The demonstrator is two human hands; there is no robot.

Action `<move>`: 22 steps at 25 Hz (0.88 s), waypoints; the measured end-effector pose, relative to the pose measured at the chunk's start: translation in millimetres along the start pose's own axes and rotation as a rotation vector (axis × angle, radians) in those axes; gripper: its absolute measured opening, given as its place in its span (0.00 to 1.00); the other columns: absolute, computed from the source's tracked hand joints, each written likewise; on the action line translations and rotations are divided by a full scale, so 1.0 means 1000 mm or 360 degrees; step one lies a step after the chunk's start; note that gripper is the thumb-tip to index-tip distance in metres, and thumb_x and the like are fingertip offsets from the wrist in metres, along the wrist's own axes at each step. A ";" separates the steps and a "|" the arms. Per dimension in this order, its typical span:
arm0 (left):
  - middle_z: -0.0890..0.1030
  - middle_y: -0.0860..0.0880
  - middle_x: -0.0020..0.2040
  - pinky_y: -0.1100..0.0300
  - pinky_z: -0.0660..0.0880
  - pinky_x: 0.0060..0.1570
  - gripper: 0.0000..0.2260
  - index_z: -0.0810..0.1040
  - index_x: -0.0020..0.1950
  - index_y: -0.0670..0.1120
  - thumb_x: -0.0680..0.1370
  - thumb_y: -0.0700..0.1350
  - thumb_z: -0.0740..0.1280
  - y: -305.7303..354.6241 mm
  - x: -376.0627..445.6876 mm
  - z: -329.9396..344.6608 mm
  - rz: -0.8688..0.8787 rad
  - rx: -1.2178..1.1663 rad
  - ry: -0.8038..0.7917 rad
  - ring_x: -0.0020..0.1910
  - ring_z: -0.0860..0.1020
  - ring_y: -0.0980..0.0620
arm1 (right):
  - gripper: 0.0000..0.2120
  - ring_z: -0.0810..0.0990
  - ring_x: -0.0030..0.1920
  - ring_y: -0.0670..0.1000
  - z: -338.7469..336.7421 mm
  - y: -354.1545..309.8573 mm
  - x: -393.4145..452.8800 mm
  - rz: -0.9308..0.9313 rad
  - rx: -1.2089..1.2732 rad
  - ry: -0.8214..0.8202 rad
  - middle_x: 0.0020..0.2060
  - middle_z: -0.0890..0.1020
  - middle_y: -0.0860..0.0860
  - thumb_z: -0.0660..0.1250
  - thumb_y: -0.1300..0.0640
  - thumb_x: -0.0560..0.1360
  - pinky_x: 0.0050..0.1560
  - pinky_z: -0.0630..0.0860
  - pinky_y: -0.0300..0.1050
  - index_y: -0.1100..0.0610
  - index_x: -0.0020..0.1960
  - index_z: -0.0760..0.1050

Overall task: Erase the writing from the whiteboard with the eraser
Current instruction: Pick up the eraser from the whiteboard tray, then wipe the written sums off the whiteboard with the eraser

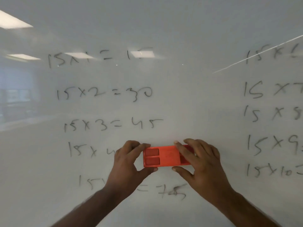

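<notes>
A white whiteboard [188,99] fills the view, with black handwritten sums. A left column [105,93] runs from "15x1" down to a line ending "=75". A right column [270,112] runs off the right edge. An orange rectangular eraser [165,156] lies lengthwise against the board, over the right part of the fourth left line. My left hand [129,159] pinches its left end between thumb and fingers. My right hand [200,158] grips its right end and covers it. My hands hide part of the fourth and fifth lines.
Ceiling lights reflect in the glossy board at the upper left [14,20] and upper middle [142,54]. A thin bright diagonal line [255,56] crosses the upper right. A dim room reflection shows at the far left.
</notes>
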State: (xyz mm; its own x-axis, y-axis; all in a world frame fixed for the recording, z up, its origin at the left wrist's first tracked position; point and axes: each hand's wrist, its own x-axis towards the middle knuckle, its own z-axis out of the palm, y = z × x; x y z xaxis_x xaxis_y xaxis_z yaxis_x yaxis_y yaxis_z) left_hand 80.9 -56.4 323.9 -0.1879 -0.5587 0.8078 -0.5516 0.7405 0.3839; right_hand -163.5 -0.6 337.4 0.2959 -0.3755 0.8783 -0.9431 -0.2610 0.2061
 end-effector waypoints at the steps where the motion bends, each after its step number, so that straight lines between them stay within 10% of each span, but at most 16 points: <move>1: 0.73 0.60 0.58 0.60 0.70 0.59 0.30 0.80 0.67 0.56 0.66 0.55 0.82 0.002 0.009 -0.004 0.0039 0.0018 0.0030 0.58 0.75 0.49 | 0.29 0.72 0.61 0.53 -0.003 -0.002 0.010 -0.0042 0.0003 0.0020 0.60 0.76 0.51 0.61 0.37 0.75 0.62 0.62 0.49 0.50 0.71 0.71; 13: 0.78 0.50 0.65 0.51 0.64 0.67 0.38 0.76 0.72 0.50 0.66 0.63 0.79 -0.004 0.099 -0.091 0.0437 0.0536 0.0417 0.66 0.70 0.53 | 0.27 0.77 0.56 0.54 -0.027 -0.003 0.134 -0.0246 -0.0165 0.0296 0.55 0.77 0.50 0.59 0.42 0.78 0.56 0.63 0.50 0.53 0.73 0.70; 22: 0.71 0.46 0.75 0.41 0.69 0.67 0.33 0.65 0.80 0.49 0.81 0.66 0.53 -0.112 0.153 -0.203 0.0539 0.0981 0.0644 0.73 0.70 0.42 | 0.28 0.76 0.56 0.55 -0.039 0.001 0.234 -0.0155 -0.0212 0.0474 0.54 0.77 0.52 0.62 0.42 0.76 0.59 0.64 0.48 0.55 0.71 0.72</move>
State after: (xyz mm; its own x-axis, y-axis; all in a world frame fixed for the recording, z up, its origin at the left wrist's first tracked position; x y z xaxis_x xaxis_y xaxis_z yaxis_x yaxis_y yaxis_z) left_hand 278.8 -149.6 495.2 -0.1818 -0.0753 0.9805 -0.8880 0.4408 -0.1308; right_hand -100.7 -54.0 559.7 0.3467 -0.0734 0.9351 -0.9300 -0.1570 0.3324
